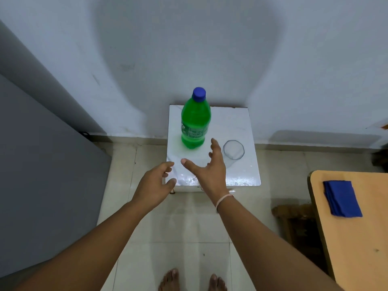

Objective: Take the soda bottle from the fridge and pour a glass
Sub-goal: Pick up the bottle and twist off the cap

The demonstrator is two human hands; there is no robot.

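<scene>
white stand point(235, 122) on tile floor | on it: green bottle point(195, 124) upright, w/ cap; glass point(233, 152) just beside

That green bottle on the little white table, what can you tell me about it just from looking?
The green bottle looks like translucent plastic, filled nearly to the neck, with a blue screw cap still on and a printed band round its middle. It stands upright on the white table, toward the back left, with the empty glass apart to its right. Neither hand touches it; the right hand reaches toward it, fingers spread.
</scene>
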